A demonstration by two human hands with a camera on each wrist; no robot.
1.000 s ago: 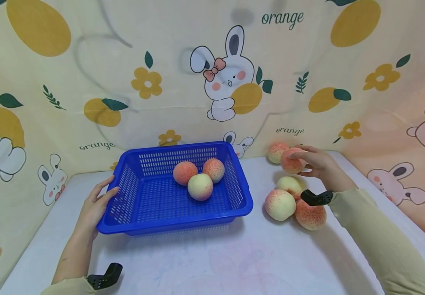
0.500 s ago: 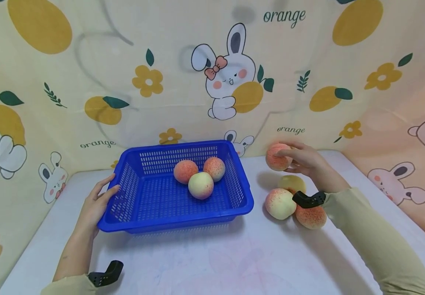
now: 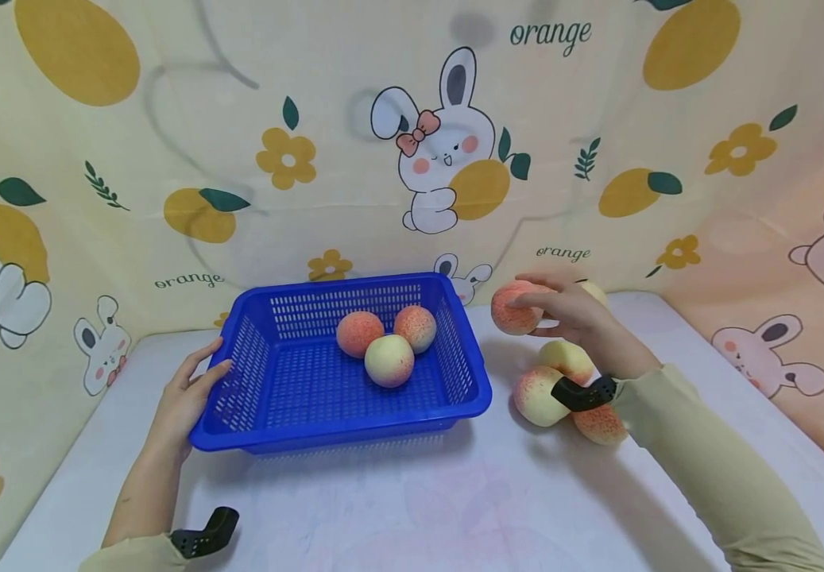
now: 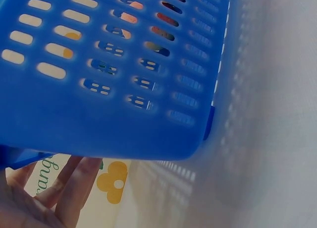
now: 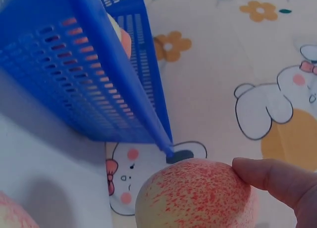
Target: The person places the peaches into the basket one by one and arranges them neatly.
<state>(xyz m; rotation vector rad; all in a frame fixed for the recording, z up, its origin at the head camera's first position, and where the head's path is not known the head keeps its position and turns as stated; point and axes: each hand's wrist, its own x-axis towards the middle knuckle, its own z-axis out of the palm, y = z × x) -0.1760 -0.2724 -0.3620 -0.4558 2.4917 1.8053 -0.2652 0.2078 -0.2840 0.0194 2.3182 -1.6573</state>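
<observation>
A blue plastic basket sits on the table, with a reddish peach, a speckled peach and a pale peach inside. My left hand grips its left rim, thumb over the edge. Just right of the basket, my right hand holds a red-speckled peach above the table; the right wrist view shows this held peach with a finger against its side. Below that hand lie a yellowish peach, a pale pink-tinged peach and a red peach, partly covered by the sleeve.
Behind my right hand, another pale peach is mostly hidden. A cloth backdrop printed with rabbits and fruit rises at the table's back edge. White table surface extends in front of the basket. Each wrist wears a black device.
My right hand has carried its peach leftward toward the basket, uncovering part of the peach at the back. The left hand and the basket stay in place.
</observation>
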